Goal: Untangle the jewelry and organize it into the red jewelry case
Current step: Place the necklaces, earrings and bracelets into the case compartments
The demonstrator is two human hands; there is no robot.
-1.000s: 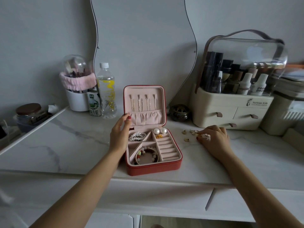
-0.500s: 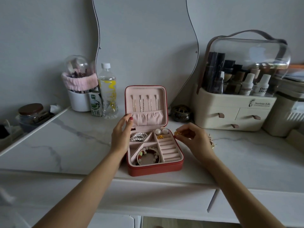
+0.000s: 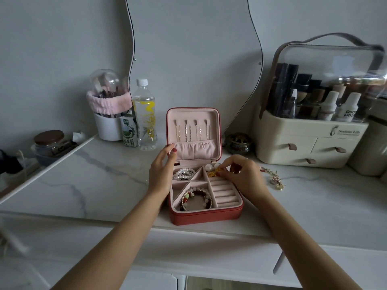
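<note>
Several details are poorly resolved: the gold piece point(image 3: 215, 172) at the case's back right compartment is small and partly covered by the right fingertips point(image 3: 225, 173), so its kind cannot be told; the two pearls point(image 3: 209, 167) beside it are half hidden by the same hand. The tangled piece point(image 3: 274, 178) lying on the desk point(image 3: 94, 181) to the right of the case is blurred, and its chain cannot be traced. The organizer point(image 3: 310, 143) is cut off at the right edge. The red case point(image 3: 205, 216) is seen open near the front edge of the desk, lid upright, four thin chains point(image 3: 192, 130) hung inside the lid. A pearl bracelet point(image 3: 183, 173) is noted in the back left compartment, a beaded bracelet point(image 3: 195, 198) in the front middle compartment, and the ring rolls point(image 3: 225, 192) on the right are seen bare. The left hand point(image 3: 161, 174) is held relaxed and extended, fingers straight, laid against the case's left side with the fingertips touching the lid's lower left corner; nothing is grasped. The right hand point(image 3: 245, 176) is curled over the back right corner, the gold piece pinched between thumb and fingers just above that compartment. A bottle point(image 3: 145, 116) is noted behind the case.
</note>
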